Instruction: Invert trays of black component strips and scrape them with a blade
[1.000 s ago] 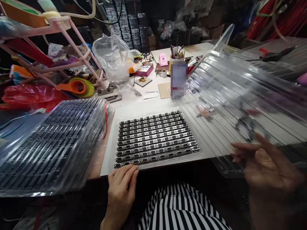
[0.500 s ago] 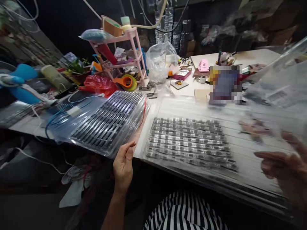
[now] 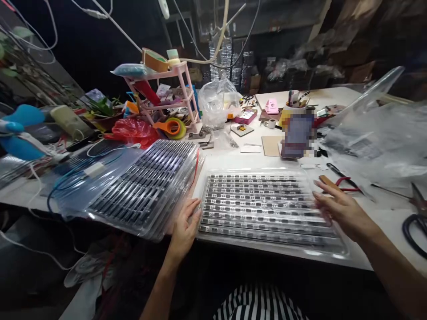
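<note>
A clear plastic tray (image 3: 256, 244) with several rows of dark and silver strips lies flat at the table's front edge. At its left edge is my left hand (image 3: 187, 224), thumb and fingers closed on the rim. My right hand (image 3: 338, 209) rests by the tray's right side, its fingers spread and touching the edge. To the left, a stack of similar filled clear trays (image 3: 143, 186) sits at an angle, with a red strip along its right side.
Pliers (image 3: 343, 178), scissors (image 3: 415, 222) and crumpled clear plastic (image 3: 376, 138) lie to the right. Behind are a pink shelf (image 3: 167, 104), an orange tape dispenser (image 3: 171, 127) and a blurred-out phone-like object (image 3: 298, 135). A blue fan (image 3: 23, 129) stands far left.
My right hand has moved left to the tray's right side. The clear plastic over the right of the table has dropped back, uncovering pliers and scissors. The view has shifted.
</note>
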{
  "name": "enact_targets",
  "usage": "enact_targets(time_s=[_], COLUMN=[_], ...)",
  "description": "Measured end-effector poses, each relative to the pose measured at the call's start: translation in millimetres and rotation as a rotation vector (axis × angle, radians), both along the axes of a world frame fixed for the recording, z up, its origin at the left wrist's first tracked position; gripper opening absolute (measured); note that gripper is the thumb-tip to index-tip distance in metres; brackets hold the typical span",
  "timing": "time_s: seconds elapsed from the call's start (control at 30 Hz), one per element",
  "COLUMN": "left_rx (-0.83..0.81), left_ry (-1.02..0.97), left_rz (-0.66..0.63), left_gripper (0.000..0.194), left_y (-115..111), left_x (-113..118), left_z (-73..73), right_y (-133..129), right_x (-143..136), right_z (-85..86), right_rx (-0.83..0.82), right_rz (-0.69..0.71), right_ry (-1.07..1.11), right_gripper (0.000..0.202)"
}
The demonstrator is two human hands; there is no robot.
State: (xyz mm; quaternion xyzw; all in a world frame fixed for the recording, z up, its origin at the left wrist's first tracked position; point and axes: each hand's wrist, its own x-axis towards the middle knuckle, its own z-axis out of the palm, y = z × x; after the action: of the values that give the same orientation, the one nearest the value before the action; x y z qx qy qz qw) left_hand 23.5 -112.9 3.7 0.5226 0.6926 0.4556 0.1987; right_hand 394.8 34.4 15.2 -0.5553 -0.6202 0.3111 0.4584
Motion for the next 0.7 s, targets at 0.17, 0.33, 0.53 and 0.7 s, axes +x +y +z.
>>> enact_targets(time_s=[0.17, 0.33, 0.53, 0.7], left_rx=[0.001, -0.041, -0.025, -0.048], left_ry=[0.089, 0.306, 0.402, 0.311], left_rz=[-0.065, -0.165, -0.206, -0.177], left_gripper=[0.047, 0.051, 0.054, 0.050], left_y=[9, 16, 19, 15], left_x=[1, -1, -8, -21], left_z=[-1.9, -17.1, -20.6, -12.6], right_y=[6, 3, 3, 7], right_x=[-2, -24, -25, -8], right_z=[-6.2, -2.0, 2.7, 0.2], right_rx=[0.118, 0.139, 0.103, 0.083], right_rz=[0.083, 0.105, 0.147, 0.132], right_ry=[-0.614, -0.999, -0.985, -0.576], right_gripper=[0.039, 0.040, 0.039, 0.034])
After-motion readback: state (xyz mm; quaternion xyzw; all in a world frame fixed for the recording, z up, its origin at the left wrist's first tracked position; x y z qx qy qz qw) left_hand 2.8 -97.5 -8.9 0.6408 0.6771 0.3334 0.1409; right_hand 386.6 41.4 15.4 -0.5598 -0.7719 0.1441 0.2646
